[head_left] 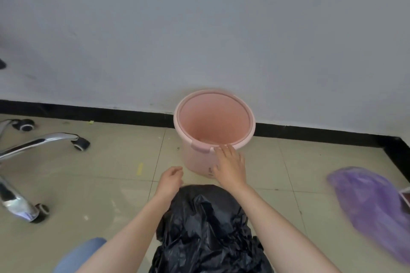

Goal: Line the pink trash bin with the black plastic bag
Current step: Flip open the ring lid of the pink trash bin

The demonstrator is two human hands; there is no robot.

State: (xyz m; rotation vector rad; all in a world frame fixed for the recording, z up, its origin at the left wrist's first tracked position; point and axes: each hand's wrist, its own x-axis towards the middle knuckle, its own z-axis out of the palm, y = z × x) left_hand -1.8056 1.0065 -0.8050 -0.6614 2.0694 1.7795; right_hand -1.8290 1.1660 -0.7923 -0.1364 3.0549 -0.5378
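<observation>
The pink trash bin (pixel 195 157) stands upright on the tiled floor against the wall, with nothing inside it. My right hand (pixel 229 166) lies flat with fingers spread on the bin's near rim and front side. My left hand (pixel 169 180) hovers just left of the bin's base, fingers loosely curled, holding nothing. The black plastic bag (pixel 206 230) lies crumpled on the floor between my forearms, in front of the bin.
A chrome office chair base (pixel 33 146) with castor wheels stands at the left. A purple plastic bag (pixel 375 208) lies at the right. A black skirting board (pixel 88 112) runs along the wall. A blue-clad knee (pixel 77 255) shows at the bottom.
</observation>
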